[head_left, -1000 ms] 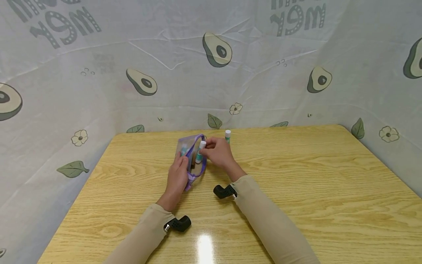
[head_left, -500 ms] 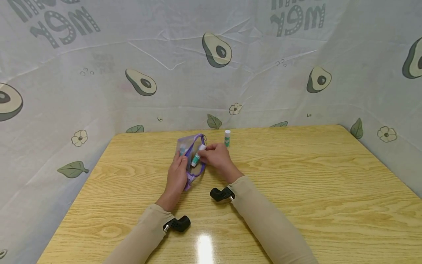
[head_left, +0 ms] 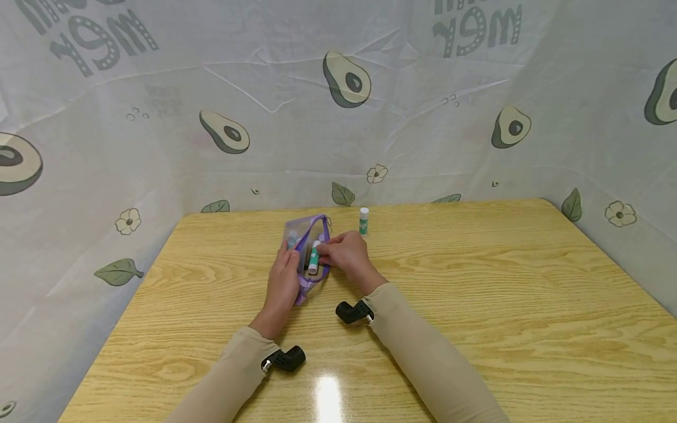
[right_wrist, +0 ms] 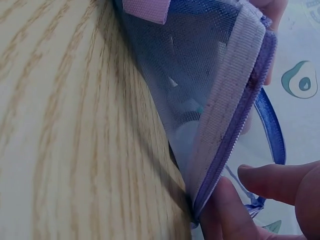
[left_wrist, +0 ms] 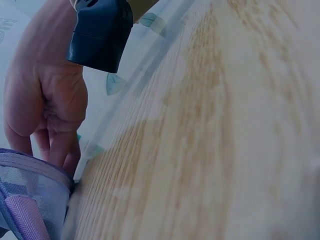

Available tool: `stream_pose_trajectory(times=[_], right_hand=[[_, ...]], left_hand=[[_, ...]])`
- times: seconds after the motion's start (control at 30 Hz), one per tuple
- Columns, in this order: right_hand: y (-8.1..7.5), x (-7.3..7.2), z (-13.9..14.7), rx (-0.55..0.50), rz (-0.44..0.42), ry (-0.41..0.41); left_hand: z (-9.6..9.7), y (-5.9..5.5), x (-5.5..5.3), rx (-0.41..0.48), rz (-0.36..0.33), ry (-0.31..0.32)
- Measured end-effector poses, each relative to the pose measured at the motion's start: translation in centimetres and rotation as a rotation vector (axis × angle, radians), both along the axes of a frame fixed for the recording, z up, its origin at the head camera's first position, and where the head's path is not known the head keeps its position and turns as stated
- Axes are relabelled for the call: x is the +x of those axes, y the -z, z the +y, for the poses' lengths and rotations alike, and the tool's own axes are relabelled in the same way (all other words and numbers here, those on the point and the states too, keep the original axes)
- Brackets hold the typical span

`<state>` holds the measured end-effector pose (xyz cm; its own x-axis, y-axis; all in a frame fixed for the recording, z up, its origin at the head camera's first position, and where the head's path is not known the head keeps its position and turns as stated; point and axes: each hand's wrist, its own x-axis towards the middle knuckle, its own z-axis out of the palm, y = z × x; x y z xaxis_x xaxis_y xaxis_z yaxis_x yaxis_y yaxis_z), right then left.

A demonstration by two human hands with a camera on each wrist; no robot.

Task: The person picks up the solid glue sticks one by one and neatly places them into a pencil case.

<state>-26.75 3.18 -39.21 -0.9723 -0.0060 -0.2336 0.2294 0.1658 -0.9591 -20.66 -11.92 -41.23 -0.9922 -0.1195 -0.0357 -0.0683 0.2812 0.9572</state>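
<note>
A mesh pouch [head_left: 301,226] with purple zipper edging stands with its mouth facing right, in the head view. My left hand [head_left: 284,281] holds it from the left side. Inside the mouth leans a glue stick [head_left: 314,258] with a white cap and teal label; another teal and white shape [head_left: 292,239] shows through the mesh. My right hand [head_left: 349,254] has its fingertips at the mouth's right edge, close beside the glue stick. The right wrist view shows its thumb [right_wrist: 277,181] and fingers apart, with fingers touching the zipper edge [right_wrist: 235,127] and no glue stick between them.
One more glue stick [head_left: 364,221] stands upright on the wooden table [head_left: 476,282], behind my right hand. A printed curtain [head_left: 296,117] hangs along the table's back and sides. Black camera mounts [head_left: 354,312] stick out at both wrists.
My right hand has moved slightly left and down. The glue stick by it has gone deeper into the pouch and changed its tilt. The left hand has barely moved.
</note>
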Motion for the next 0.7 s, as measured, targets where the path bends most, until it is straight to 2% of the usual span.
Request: stream_pose_trajectory(times=[0.4,0.7], right_hand=[[-0.52,0.13,-0.01,0.093,0.059,-0.004],[-1.04,0.05,0.21,0.127,0.190,-0.038]], left_hand=[[-0.05,0.19,0.05,0.012,0.015,0.007],[-0.10,0.29,0.03,-0.001,0.022,0.003]])
